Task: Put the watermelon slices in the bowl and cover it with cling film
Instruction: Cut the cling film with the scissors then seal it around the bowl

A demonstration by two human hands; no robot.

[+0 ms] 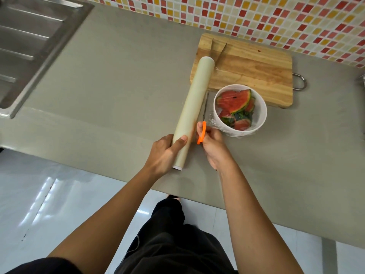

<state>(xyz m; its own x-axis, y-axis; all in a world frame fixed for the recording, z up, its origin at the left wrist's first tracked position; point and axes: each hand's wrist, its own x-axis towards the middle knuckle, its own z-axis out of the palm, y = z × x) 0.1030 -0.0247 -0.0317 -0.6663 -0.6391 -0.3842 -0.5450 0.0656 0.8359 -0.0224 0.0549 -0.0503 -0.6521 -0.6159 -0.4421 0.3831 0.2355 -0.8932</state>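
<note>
One bowl [260,115] stands on the worktop [118,86]. All visible watermelon slices [234,100] lie inside it. At least four show, but they overlap, so the exact count cannot be told. The filling step reads as complete.

Cling film [211,119] stretches across the bowl's mouth and bunches against its left wall and base, so the cover is largely on. Whether the sheet is already cut free cannot be told. Probably left to do: sever it and press the loose edge down.

One cling film roll [197,99] lies left of the bowl, and the left hand [166,153] is wrapped round its near end. One pair of orange-handled scissors [201,133] sits just left of the bowl, gripped by the right hand [212,144]. One cutting board [256,66] lies behind the bowl.
</note>
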